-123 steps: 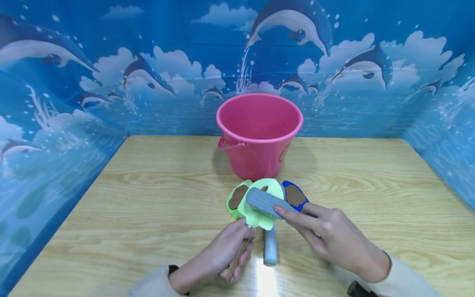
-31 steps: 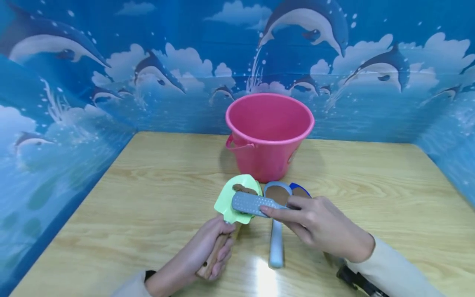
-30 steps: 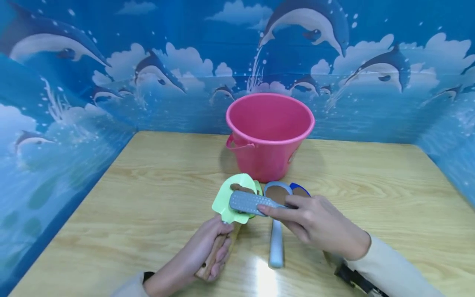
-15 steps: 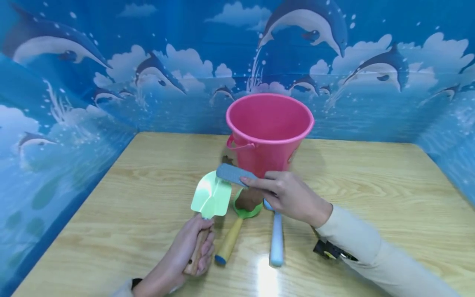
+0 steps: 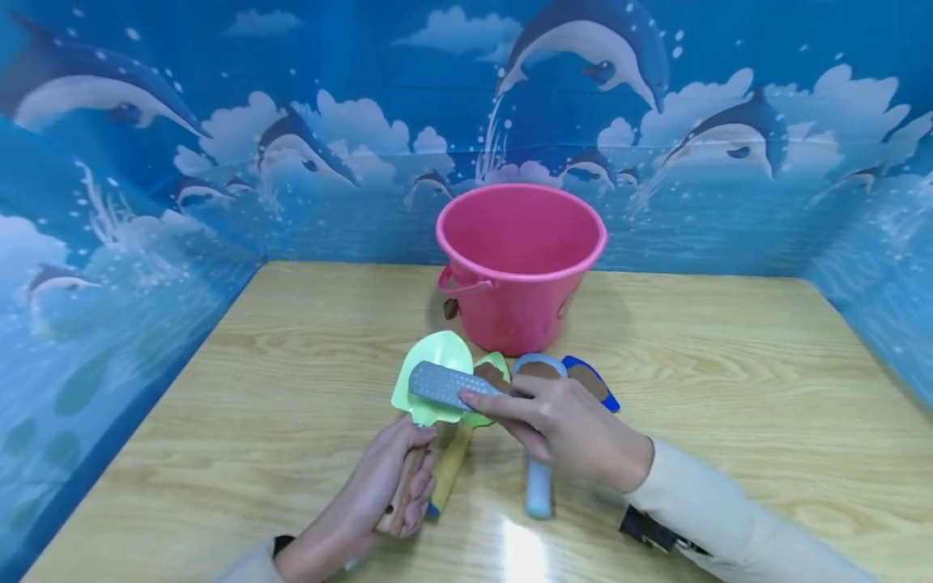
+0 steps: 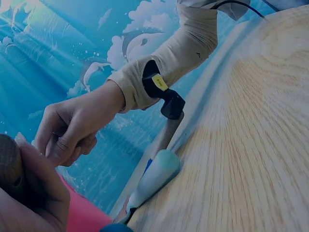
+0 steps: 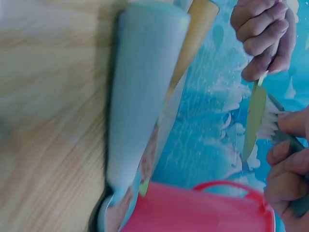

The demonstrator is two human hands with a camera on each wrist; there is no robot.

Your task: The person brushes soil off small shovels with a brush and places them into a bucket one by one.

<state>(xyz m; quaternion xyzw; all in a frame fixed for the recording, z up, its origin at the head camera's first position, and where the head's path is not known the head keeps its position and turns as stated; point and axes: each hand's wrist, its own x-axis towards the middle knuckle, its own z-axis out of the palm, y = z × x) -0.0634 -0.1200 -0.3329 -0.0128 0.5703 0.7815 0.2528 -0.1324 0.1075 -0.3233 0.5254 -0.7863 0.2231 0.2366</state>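
Note:
My left hand (image 5: 404,478) grips the wooden handle (image 5: 397,506) of a pale green shovel (image 5: 437,352), its blade raised above the table. In my right hand (image 5: 576,425) is a grey-blue brush (image 5: 440,385), lying across that blade. The right wrist view shows the brush's white bristles (image 7: 269,124) against the shovel blade (image 7: 256,118). Beside and below them lie a green shovel with a yellow handle (image 5: 450,471), a light blue one (image 5: 539,490) partly behind my right hand, and a dark blue one (image 5: 608,397); all three hold brown matter on their blades.
A pink bucket (image 5: 517,312) stands behind the shovels on the wooden table (image 5: 291,364). By its left side lies a small brown lump (image 5: 450,308). A blue dolphin-print sheet (image 5: 364,202) rises behind the table and along both sides.
Both hands have moved left with shovel and brush since a second ago. Brown matter seen on the held blade then is gone from it, and a brown lump now lies beside the bucket.

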